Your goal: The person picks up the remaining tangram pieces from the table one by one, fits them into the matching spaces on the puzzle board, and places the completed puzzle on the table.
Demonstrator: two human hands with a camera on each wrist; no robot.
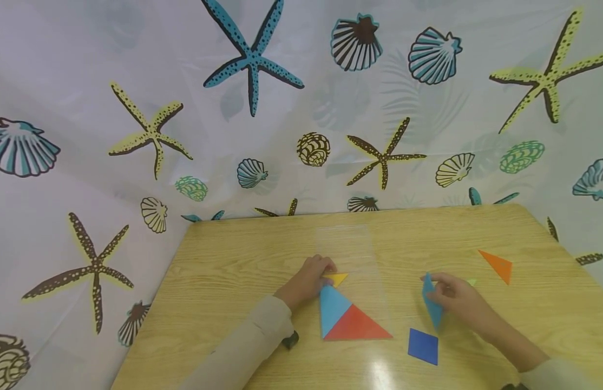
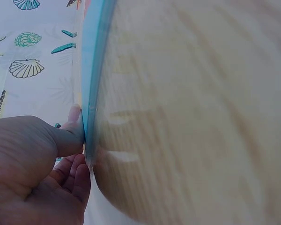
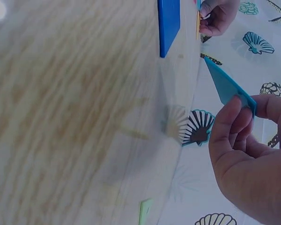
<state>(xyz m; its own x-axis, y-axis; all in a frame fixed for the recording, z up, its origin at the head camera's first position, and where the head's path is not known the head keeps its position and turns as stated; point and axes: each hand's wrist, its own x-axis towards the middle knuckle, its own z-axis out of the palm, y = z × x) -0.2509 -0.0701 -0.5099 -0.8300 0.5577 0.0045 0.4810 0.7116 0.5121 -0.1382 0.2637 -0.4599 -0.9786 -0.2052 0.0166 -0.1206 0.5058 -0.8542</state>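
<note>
My left hand (image 1: 308,276) is at the left corner of a small yellow triangle tile (image 1: 337,278), its thumb and curled fingers pinching it. Just below, a light blue triangle (image 1: 334,309) and a red triangle (image 1: 358,325) lie against each other on a clear rectangular sheet (image 1: 367,249). In the left wrist view the left hand (image 2: 42,164) is seen edge-on beside the light blue triangle (image 2: 94,70). My right hand (image 1: 454,295) holds another light blue tile (image 1: 432,303) above the table, tilted up; the right wrist view shows this tile (image 3: 227,84) between thumb and fingers.
A dark blue square (image 1: 423,346) lies in front of the right hand. Farther right is an orange triangle (image 1: 499,266). A light green tile (image 3: 144,211) is mostly hidden behind the right hand in the head view. The wooden table (image 1: 243,244) meets a shell-patterned cloth (image 1: 282,135).
</note>
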